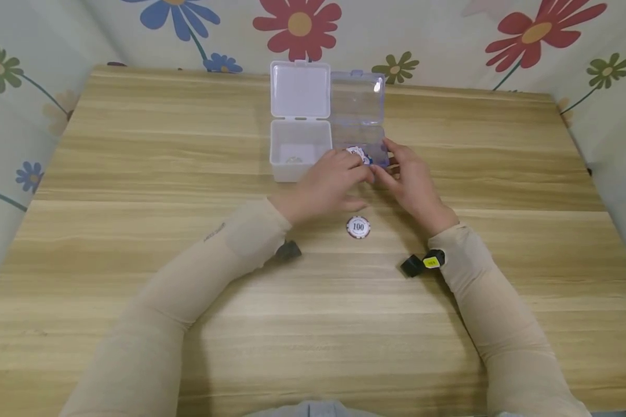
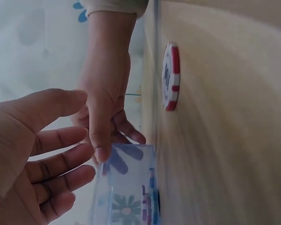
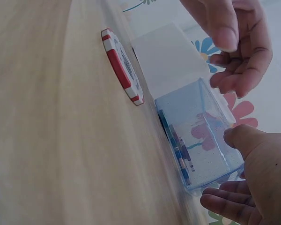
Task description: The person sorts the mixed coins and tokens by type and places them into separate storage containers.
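A clear bluish plastic box [image 1: 385, 152] with its lid raised has several poker chips [image 1: 358, 154] lying flat inside. My right hand [image 1: 414, 179] holds this box at its right side, thumb at the front corner and fingers along the side. Over the box's front, my left hand [image 1: 326, 182] hovers with loosely bent fingers; the left wrist view shows nothing in that hand [image 2: 42, 159]. A red-and-white poker chip [image 1: 358, 227] marked 100 lies on the table nearer the body, apart from both hands.
Left of the clear box stands a white plastic box [image 1: 287, 172] with its lid [image 1: 300, 90] open and a pale round thing at its bottom. The wooden table [image 1: 313, 324] ends at a flower-patterned wall behind. Small black devices [image 1: 411, 266] sit at both wrists.
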`<state>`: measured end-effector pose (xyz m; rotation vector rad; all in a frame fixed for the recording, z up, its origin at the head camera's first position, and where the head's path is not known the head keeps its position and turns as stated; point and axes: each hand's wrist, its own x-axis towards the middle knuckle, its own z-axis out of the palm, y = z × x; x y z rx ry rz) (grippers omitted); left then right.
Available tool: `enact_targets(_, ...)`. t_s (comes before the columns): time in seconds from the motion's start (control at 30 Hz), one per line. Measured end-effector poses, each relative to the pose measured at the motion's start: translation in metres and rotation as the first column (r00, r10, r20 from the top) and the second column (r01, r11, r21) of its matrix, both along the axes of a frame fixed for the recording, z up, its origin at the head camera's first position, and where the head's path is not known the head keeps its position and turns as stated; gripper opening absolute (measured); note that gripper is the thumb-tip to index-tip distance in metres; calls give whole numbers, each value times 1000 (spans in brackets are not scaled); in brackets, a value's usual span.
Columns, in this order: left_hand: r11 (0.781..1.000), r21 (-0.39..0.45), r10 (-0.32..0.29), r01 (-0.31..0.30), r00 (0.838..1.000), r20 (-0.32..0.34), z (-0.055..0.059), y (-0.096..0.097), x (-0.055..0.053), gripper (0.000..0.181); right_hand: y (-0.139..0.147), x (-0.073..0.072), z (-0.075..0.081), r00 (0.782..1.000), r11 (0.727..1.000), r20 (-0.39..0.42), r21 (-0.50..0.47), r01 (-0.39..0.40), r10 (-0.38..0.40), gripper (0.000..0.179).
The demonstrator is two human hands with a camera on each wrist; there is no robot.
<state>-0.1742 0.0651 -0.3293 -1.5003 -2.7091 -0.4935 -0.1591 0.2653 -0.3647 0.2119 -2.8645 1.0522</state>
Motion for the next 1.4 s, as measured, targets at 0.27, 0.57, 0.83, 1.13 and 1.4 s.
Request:
enact_targets(0.27, 992, -102, -61, 70, 995, 84, -4, 2, 8, 45, 0, -1, 2, 1000, 1000, 11, 11, 10, -10, 60)
enact_targets(0.57, 977, -159, -114, 139, 981, 154, -7, 2, 13, 49, 0, -1, 3, 1000, 1000, 4, 24, 10, -10, 61)
enact_targets(0.83, 969, -183, -132, 165, 975, 177, -14, 2, 12, 43, 0, -2, 3, 1000, 1000, 13, 24, 11, -12, 61)
enact_targets(1.13, 968, -191, -133, 164, 978, 163, -19, 1, 14, 37, -1, 0, 1, 999, 999, 28, 33, 15, -16, 62)
enact_targets(1.4, 968, -195, -128, 160, 977, 169, -21, 1, 14, 35, -2, 1, 1, 1000, 1000, 16, 28, 11, -11, 61)
